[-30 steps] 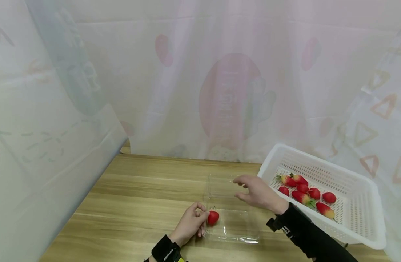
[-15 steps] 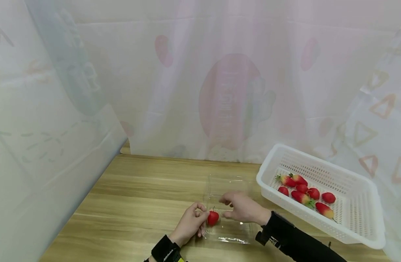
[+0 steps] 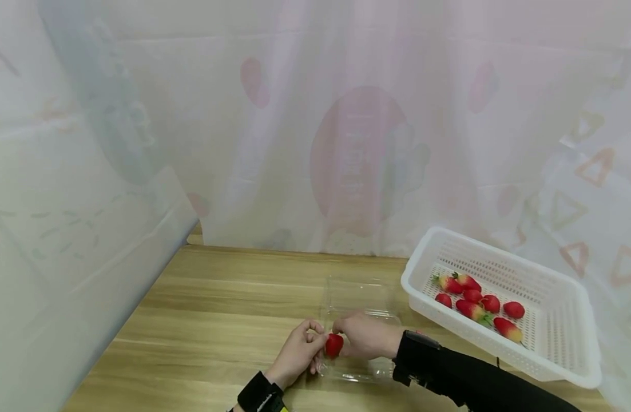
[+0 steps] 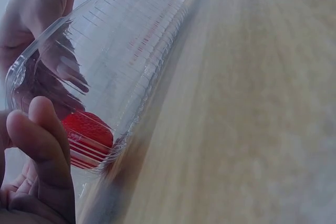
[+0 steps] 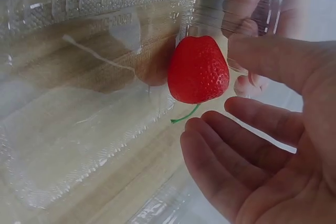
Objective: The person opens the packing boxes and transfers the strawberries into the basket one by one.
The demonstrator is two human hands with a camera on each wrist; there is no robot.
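A clear plastic clamshell box [image 3: 352, 376] lies with its lid folded back on the wooden table. One red strawberry [image 5: 198, 71] with a thin green stem sits at the box's left end, inside the wall. My left hand [image 3: 297, 350] pinches the left rim of the box, beside that strawberry. Over the box, my right hand [image 3: 366, 336] reaches in from the right, its thumb and fingers apart around the strawberry's near side. In the right wrist view a gap shows between the fingertips [image 5: 197, 129] and the fruit; the thumb is very close to it, and contact is unclear.
A white perforated basket [image 3: 557, 303] stands on the right, holding several strawberries [image 3: 469, 309]. White printed sheets [image 3: 274, 143] hang behind the table and along both sides. Wooden tabletop [image 3: 207, 320] extends left of the box.
My right hand has moved left and down from above the box's right side to the strawberry. The left hand has stayed at the rim, and the strawberry has hardly moved.
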